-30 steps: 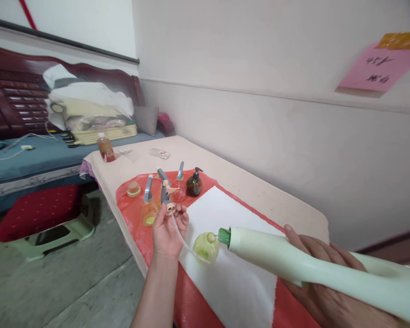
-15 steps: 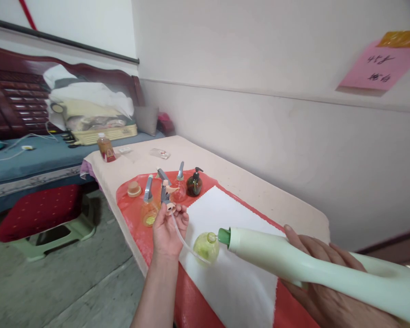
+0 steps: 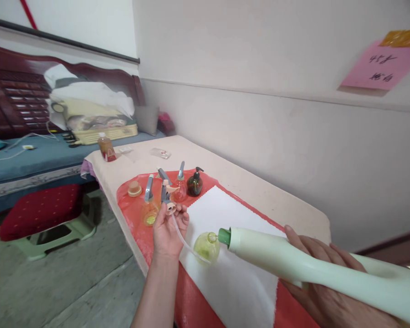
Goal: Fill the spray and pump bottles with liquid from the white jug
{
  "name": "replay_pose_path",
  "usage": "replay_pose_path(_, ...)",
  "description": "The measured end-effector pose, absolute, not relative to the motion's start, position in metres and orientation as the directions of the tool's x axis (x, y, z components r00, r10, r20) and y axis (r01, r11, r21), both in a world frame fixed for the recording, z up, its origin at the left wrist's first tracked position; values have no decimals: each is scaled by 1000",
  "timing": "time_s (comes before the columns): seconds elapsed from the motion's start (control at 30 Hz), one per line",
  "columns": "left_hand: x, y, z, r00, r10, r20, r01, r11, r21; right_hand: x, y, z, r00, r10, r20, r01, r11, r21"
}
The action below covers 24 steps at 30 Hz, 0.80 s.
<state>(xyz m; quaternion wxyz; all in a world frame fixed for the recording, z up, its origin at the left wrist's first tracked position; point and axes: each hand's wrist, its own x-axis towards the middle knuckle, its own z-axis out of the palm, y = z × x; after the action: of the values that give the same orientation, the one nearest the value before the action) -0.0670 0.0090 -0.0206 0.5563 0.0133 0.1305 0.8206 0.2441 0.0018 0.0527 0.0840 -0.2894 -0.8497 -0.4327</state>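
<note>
My left hand is closed on a peach-and-grey spray head, its fingers around the collar. From the collar a clear dip tube curves down, passing in front of a round yellow-green bottle. That bottle stands uncapped on a white cloth, with its mouth facing up. My right hand grips a pale green watering can from the far side, partly hidden behind it. The can's dark green spout tip sits just beside the bottle's mouth. Whether liquid flows there is hard to see.
Behind my left hand, on the red sheet, stand several spray bottles, a dark pump bottle and a peach lid. A bottle of brown liquid stands at the table's far left. A red-topped stool is beside the table.
</note>
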Motion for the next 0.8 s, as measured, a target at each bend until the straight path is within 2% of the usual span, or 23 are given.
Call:
replay_pose_path(0.2, -67, 9, -20, -377, 916, -134, -913, -343, 222, 245, 2, 52, -812, 424, 402, 577, 478, 662)
replay_pose_path(0.43, -66, 9, -20, -374, 916, -148, -919, -343, 196, 242, 2, 55, -826, 406, 391, 554, 462, 692)
replay_pose_path(0.7, -66, 10, -21, -372, 917, -146, -917, -339, 210, 242, 2, 52, -799, 437, 412, 593, 467, 655)
replay_pose_path(0.77, -66, 10, -21, -372, 916, -150, -918, -340, 205, 241, 1, 52, -791, 452, 413, 608, 502, 615)
replay_pose_path(0.8, -66, 10, -21, -373, 915, -153, -918, -340, 202, 240, 1, 52, -767, 465, 441, 641, 534, 551)
